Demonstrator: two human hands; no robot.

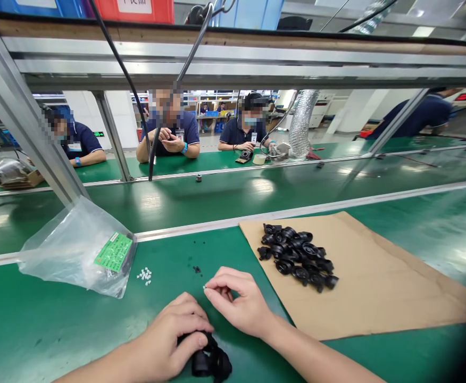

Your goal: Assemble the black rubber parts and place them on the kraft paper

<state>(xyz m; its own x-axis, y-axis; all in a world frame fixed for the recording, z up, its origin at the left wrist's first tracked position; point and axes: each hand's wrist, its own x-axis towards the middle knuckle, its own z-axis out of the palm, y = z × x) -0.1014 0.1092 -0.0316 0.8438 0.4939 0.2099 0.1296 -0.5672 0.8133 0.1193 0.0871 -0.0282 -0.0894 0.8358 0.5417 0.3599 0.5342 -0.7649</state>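
My left hand (179,332) is closed over a black plastic part (203,364) near the front of the green bench, its thumb and fingers wrapped round the top. More black plastic sits against that part, and I cannot tell where one piece ends. Just to the right and a little farther off, my right hand (239,298) pinches a tiny white piece (205,288) between thumb and forefinger. Beyond the fingertips lies a small cluster of tiny black pieces (197,269). A little heap of small white pieces (145,275) rests to the left of them.
A brown cardboard sheet (376,276) on the right bears a pile of black plastic parts (297,255). At left lies a clear plastic bag (77,250) with a green label. Behind the bench runs a green conveyor belt (217,194); several co-workers sit across it. A metal frame (233,64) spans overhead.
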